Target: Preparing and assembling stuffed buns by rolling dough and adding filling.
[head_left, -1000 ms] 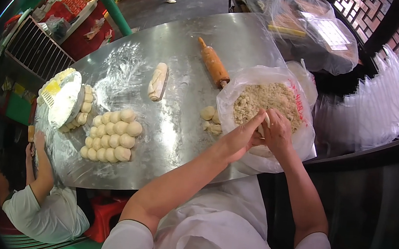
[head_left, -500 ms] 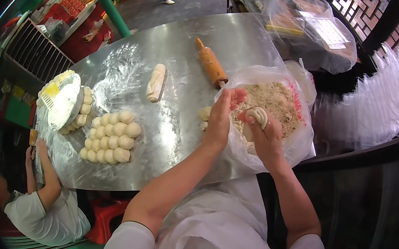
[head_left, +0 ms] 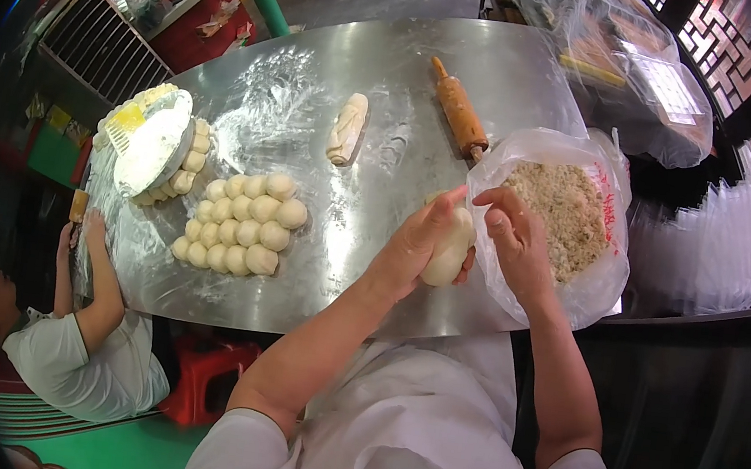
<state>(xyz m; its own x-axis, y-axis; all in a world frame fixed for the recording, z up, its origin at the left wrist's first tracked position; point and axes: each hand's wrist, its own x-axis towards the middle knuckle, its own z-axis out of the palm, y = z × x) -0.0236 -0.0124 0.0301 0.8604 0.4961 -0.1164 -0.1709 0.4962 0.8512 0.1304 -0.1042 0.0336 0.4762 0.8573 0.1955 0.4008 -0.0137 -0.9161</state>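
The dough is pale, smooth and rounded, longer than wide. It sits in the left hand above the desk, its left side partly covered.

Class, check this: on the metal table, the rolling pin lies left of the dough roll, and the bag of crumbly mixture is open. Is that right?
Not quite: the head view shows the rolling pin lying right of the dough roll on the metal table. The bag of crumbly mixture is indeed open.

Glare streaked the metal surface mid-frame; fisheye distortion bowed its edges, and black vignetting swallowed the lower corners.
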